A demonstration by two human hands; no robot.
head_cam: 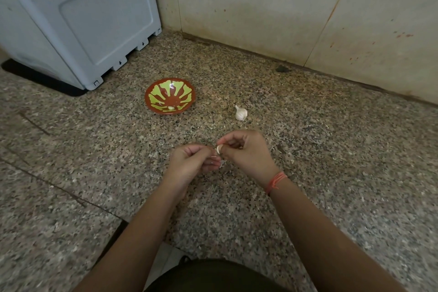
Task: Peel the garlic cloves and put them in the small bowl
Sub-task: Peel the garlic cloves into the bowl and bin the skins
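A small red bowl with a green pattern sits on the granite counter, with one pale peeled clove lying near its front rim. To its right lies a white garlic bulb. Nearer to me, my right hand pinches a garlic clove between thumb and fingers. My left hand is curled just left of it, its fingertips pinching a thin strip of skin by the clove. Both hands hover over the counter in front of the bowl.
A large grey plastic appliance on a black mat stands at the back left. A beige stone wall runs along the back. The speckled granite counter stretches left and right; its front edge lies near my body.
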